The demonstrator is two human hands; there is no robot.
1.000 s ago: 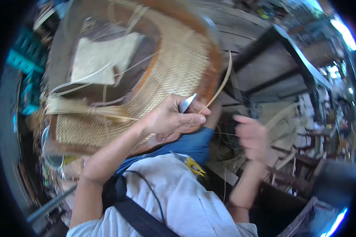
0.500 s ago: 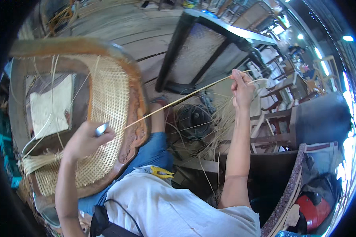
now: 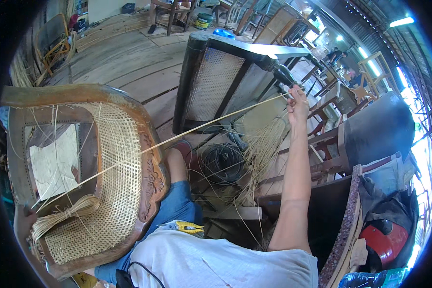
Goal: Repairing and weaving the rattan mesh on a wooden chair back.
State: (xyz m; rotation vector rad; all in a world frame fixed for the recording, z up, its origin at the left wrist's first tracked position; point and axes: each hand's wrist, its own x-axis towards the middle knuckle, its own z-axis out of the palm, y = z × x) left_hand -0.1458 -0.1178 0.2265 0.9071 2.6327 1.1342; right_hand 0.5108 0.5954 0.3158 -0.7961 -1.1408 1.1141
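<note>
A dark chair (image 3: 216, 81) is lying on the wooden floor (image 3: 125, 62). Yellow clippers (image 3: 185, 227) are sitting on a lap. A red helmet (image 3: 384, 242) is sitting far right.

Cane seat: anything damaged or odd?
The cane seat is woven only on its right part; the left is an open hole in the frame, with loose strands crossing it. One long strand runs taut up to the right hand. No breakage shows.

Woven chair seat (image 3: 115, 168) left, cane bundle (image 3: 62, 216) on it; coil (image 3: 223, 163) perhaps right.
</note>
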